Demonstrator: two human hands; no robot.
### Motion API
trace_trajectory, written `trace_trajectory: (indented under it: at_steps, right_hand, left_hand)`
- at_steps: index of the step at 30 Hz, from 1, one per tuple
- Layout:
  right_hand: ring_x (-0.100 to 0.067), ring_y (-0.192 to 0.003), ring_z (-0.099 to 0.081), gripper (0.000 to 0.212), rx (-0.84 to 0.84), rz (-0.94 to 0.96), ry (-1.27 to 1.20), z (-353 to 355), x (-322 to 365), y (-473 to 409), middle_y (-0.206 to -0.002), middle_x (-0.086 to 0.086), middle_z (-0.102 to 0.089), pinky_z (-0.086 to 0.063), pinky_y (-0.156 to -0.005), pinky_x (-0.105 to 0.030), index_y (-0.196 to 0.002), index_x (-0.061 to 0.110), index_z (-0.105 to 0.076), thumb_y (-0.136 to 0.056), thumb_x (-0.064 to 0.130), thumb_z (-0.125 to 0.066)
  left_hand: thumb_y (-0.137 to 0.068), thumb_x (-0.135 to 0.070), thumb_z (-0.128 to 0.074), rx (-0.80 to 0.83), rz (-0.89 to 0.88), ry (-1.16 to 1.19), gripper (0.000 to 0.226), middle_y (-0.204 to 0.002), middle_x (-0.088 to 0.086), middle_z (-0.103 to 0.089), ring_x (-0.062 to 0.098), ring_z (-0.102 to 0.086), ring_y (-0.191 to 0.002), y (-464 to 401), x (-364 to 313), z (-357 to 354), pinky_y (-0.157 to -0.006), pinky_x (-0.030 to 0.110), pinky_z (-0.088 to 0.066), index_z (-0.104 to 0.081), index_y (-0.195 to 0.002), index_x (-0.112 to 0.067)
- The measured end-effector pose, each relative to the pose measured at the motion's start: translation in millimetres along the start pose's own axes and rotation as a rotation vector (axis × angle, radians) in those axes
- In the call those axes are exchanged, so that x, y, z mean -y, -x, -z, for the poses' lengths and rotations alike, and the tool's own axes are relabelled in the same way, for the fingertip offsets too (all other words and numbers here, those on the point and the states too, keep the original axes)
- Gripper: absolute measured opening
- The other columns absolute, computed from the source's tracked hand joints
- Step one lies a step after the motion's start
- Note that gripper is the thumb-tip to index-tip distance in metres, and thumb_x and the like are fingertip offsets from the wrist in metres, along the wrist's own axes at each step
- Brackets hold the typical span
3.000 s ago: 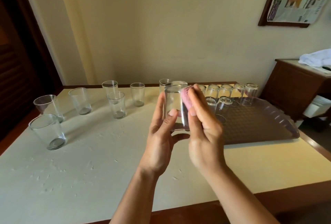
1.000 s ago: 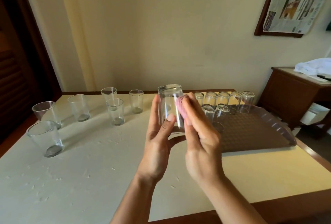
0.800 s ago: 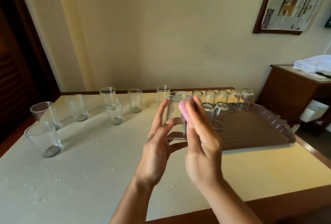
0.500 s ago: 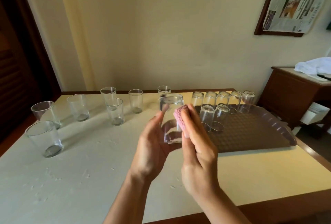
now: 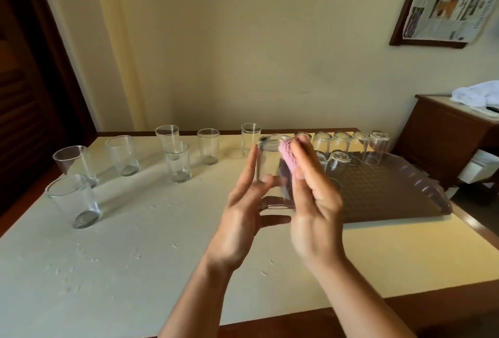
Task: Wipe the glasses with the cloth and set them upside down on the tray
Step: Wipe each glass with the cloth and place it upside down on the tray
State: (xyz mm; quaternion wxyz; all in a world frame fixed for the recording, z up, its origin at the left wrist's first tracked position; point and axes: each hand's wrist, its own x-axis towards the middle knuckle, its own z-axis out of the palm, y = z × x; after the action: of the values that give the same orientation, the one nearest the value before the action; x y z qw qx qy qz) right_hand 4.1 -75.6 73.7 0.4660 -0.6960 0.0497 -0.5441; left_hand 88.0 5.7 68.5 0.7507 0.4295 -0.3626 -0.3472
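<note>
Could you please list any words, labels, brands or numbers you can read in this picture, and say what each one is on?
No text can be read.
Newspaper on the wall: printed columns and photos, too small and blurred to read.
Glasses, purple tray, pink cloth: no labels or marks visible.

Table (image 5: 135, 270) fills lower frame. Seven upright glasses (image 5: 176, 162) stand on table at centre left. Tray (image 5: 391, 197) lies on table at centre right; upside-down glasses (image 5: 340, 141) stand along tray's far edge, two more in front. Held glass (image 5: 272, 175) at frame centre, above table, between left hand (image 5: 243, 218) and right hand (image 5: 316, 210). Cloth (image 5: 287, 155) between right fingers and glass. Cabinet (image 5: 456, 135) at right edge, beyond tray.
</note>
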Motion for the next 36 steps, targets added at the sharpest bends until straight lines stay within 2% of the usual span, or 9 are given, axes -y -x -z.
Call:
trace_trajectory:
  at_steps: [3,6,10,13,16,19,25,29,36]
  right_hand:
    - [-0.011,-0.147,-0.041,0.040,0.015,0.012,0.068,0,8,-6,-0.155,-0.014,-0.046,-0.036,-0.120,-0.031,-0.145,0.002,-0.049,-0.105,0.002,-0.043]
    - [-0.007,-0.146,-0.041,0.041,0.055,0.038,0.077,-10,13,20,-0.156,-0.020,-0.041,-0.036,-0.117,-0.021,-0.143,-0.005,-0.047,-0.103,-0.003,-0.043]
    - [-0.014,-0.144,-0.046,0.044,0.028,0.011,-0.044,-4,7,15,-0.160,-0.017,-0.036,-0.039,-0.117,-0.031,-0.145,0.011,-0.044,-0.103,-0.001,-0.042]
    - [-0.010,-0.148,-0.040,0.042,-0.047,-0.028,0.034,5,6,-9,-0.159,-0.006,-0.042,-0.034,-0.120,-0.027,-0.145,0.020,-0.046,-0.104,0.008,-0.043]
    - [-0.015,-0.143,-0.048,0.044,0.013,-0.017,0.013,-3,11,6,-0.160,-0.011,-0.041,-0.039,-0.118,-0.036,-0.147,0.013,-0.045,-0.105,0.002,-0.041]
    - [-0.006,-0.142,-0.047,0.044,0.013,0.043,0.097,-8,10,30,-0.162,-0.015,-0.034,-0.040,-0.116,-0.028,-0.144,0.005,-0.047,-0.102,-0.006,-0.042]
    - [-0.027,-0.149,-0.039,0.041,-0.017,0.079,0.132,5,-1,-11,-0.163,-0.004,-0.036,-0.039,-0.118,-0.053,-0.145,0.014,-0.049,-0.106,0.004,-0.042]
    - [-0.031,-0.149,-0.039,0.044,0.044,0.101,0.157,-5,5,15,-0.163,-0.005,-0.036,-0.038,-0.117,-0.054,-0.147,0.007,-0.048,-0.104,-0.004,-0.043]
    - [-0.019,-0.147,-0.043,0.042,-0.002,0.071,0.128,9,3,-7,-0.163,-0.008,-0.035,-0.043,-0.115,-0.051,-0.146,0.011,-0.047,-0.106,0.001,-0.041]
  left_hand:
    - [-0.084,-0.041,-0.076,-0.119,-0.104,0.022,0.079,-0.122,0.013,-0.071,0.029,-0.064,-0.092,-2,3,-5,-0.075,0.041,-0.051,-0.041,-0.155,-0.043]
    - [-0.089,-0.040,-0.070,-0.170,-0.114,0.043,0.068,-0.118,0.000,-0.075,0.019,-0.067,-0.087,-8,-1,-7,-0.078,0.036,-0.050,-0.047,-0.152,-0.032]
    - [-0.094,-0.042,-0.050,0.009,-0.016,0.006,0.049,-0.131,0.006,-0.069,0.016,-0.068,-0.082,-1,-1,-5,-0.079,0.040,-0.055,-0.053,-0.141,-0.051]
    - [-0.093,-0.035,-0.060,-0.005,-0.012,-0.007,0.056,-0.131,0.019,-0.064,0.021,-0.068,-0.083,1,2,-8,-0.081,0.045,-0.054,-0.049,-0.146,-0.051]
    - [-0.092,-0.029,-0.063,-0.038,-0.069,0.033,0.067,-0.125,0.005,-0.069,0.021,-0.070,-0.095,-4,1,-11,-0.083,0.036,-0.059,-0.039,-0.153,-0.044]
    - [-0.094,-0.036,-0.049,-0.005,0.005,0.091,0.064,-0.136,-0.003,-0.070,0.028,-0.069,-0.111,-9,-4,-4,-0.096,0.048,-0.056,-0.036,-0.157,-0.040]
    - [-0.093,-0.029,-0.060,-0.004,0.018,0.042,0.068,-0.142,0.003,-0.066,0.028,-0.066,-0.096,-5,1,-12,-0.090,0.046,-0.053,-0.037,-0.158,-0.037]
    - [-0.105,-0.036,-0.050,-0.059,0.001,0.163,0.058,-0.142,0.006,-0.066,0.023,-0.068,-0.115,-11,-3,-12,-0.096,0.036,-0.054,-0.040,-0.159,-0.021]
    - [-0.091,-0.032,-0.069,0.025,0.046,0.086,0.061,-0.126,0.016,-0.071,0.035,-0.062,-0.097,-5,0,-10,-0.092,0.054,-0.044,-0.047,-0.145,-0.049]
